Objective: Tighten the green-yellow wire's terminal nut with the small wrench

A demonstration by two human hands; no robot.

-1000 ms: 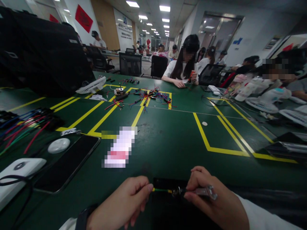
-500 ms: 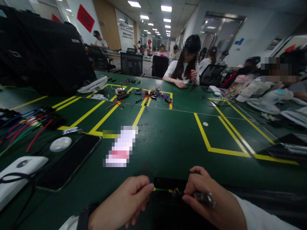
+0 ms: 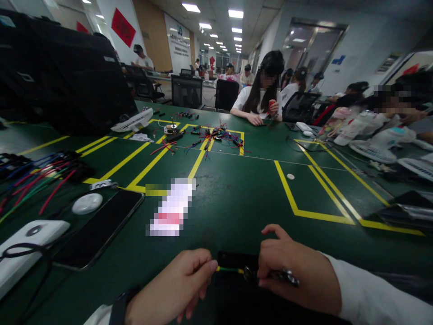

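L hand (image 3: 176, 286) pinches the green wire (image 3: 229, 269) taut w/ clenched fingers so R hand (image 3: 294, 271), gripping a small wrench (image 3: 286, 276), can work its end fitting above the tabletop (image 3: 237, 198).

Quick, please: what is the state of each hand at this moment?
Left hand: closed, pinching the green-yellow wire.
Right hand: closed on a small metal wrench.

Two hands (image 3: 237, 280) – one phone (image 3: 98, 230)
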